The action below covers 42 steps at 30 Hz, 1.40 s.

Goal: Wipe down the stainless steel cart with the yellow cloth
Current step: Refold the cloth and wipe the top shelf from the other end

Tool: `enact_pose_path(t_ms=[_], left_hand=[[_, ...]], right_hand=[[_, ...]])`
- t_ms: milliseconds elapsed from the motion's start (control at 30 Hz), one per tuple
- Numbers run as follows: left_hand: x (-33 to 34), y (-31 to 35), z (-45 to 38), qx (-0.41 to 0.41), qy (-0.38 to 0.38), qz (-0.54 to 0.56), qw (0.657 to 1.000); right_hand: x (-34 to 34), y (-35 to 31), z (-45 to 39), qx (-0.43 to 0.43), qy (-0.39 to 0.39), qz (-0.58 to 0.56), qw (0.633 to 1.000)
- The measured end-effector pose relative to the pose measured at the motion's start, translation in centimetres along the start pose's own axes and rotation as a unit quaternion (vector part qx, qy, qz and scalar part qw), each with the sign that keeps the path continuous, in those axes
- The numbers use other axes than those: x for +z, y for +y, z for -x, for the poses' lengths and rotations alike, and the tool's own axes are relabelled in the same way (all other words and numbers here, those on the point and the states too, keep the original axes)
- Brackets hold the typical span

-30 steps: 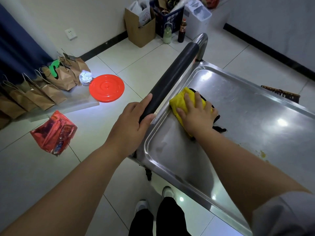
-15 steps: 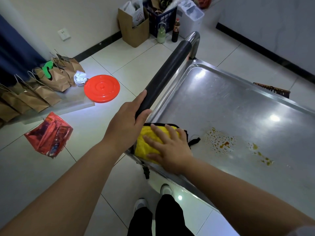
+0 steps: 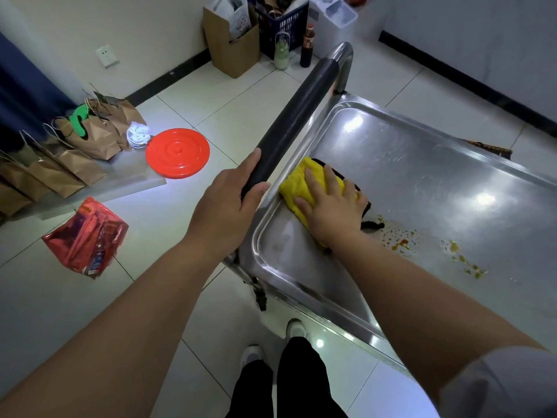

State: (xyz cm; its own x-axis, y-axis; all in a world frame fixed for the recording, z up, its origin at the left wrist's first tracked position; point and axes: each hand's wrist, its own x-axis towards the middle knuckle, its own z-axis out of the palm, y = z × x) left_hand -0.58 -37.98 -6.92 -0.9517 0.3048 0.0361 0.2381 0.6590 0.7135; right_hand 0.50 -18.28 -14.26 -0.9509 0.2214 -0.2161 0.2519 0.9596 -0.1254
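The stainless steel cart (image 3: 422,176) fills the right half of the view, its top a shallow tray with a raised rim. My right hand (image 3: 331,209) presses flat on the yellow cloth (image 3: 297,184), which has a black edge and lies against the tray's left rim. My left hand (image 3: 226,206) grips the cart's black padded handle (image 3: 295,119). Brown-orange spatter (image 3: 401,239) dots the tray just right of the cloth, with more specks (image 3: 464,260) farther right.
On the floor to the left lie a red disc (image 3: 177,152), a red foil bag (image 3: 86,236) and several brown paper bags (image 3: 75,146). A cardboard box (image 3: 232,46), a blue basket (image 3: 283,25) and bottles (image 3: 307,46) stand by the far wall. My feet (image 3: 271,345) are below the cart's near corner.
My right hand has slid the cloth along the left rim, from the tray's near corner back toward the far side. The left hand stays on the handle.
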Motion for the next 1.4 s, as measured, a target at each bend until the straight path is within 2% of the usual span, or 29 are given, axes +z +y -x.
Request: enact_pose_path(t_ms=[100, 333, 533, 633, 733, 833, 900, 967, 1067, 1233, 1300, 1400], left_hand=[[0.1, 0.1, 0.1, 0.001, 0.004, -0.006, 1.0], [0.0, 0.3, 0.3, 0.008, -0.002, -0.009, 1.0], [0.0, 0.0, 0.6, 0.021, 0.005, 0.0, 1.0], [0.1, -0.1, 0.6, 0.03, 0.007, 0.001, 1.0], [0.2, -0.3, 0.6, 0.033, 0.011, -0.002, 0.999], [0.3, -0.6, 0.6, 0.045, 0.015, -0.01, 0.999], [0.3, -0.8, 0.4, 0.046, 0.022, -0.016, 0.999], [0.3, -0.9, 0.3, 0.047, 0.024, -0.022, 0.998], [0.2, -0.7, 0.3, 0.051, 0.015, -0.026, 0.998], [-0.4, 0.1, 1.0, 0.039, 0.007, 0.006, 0.999], [-0.5, 0.1, 1.1, 0.043, 0.009, 0.003, 0.999], [-0.3, 0.1, 1.1, 0.05, 0.017, -0.002, 0.999]], right_hand=[[0.5, -1.4, 1.5, 0.004, -0.004, -0.019, 1.0], [1.9, -3.4, 7.3, -0.12, -0.046, 0.013, 0.992], [1.8, -0.6, 9.5, -0.217, -0.074, 0.045, 0.972], [1.2, 1.2, 8.4, -0.176, -0.07, 0.058, 0.98], [1.1, 2.2, 7.1, -0.06, -0.048, 0.035, 0.996], [1.3, 1.1, 7.0, 0.022, -0.032, 0.007, 0.999], [1.5, -0.3, 7.4, 0.04, -0.02, -0.01, 0.999], [1.8, -1.7, 8.5, 0.016, -0.021, -0.016, 1.0], [2.5, -3.2, 10.4, -0.066, -0.044, 0.008, 0.997], [2.2, -1.3, 11.6, -0.141, -0.06, 0.029, 0.988], [2.0, 0.1, 11.7, -0.143, -0.067, 0.044, 0.986], [1.6, 2.1, 11.0, -0.089, -0.06, 0.052, 0.993]])
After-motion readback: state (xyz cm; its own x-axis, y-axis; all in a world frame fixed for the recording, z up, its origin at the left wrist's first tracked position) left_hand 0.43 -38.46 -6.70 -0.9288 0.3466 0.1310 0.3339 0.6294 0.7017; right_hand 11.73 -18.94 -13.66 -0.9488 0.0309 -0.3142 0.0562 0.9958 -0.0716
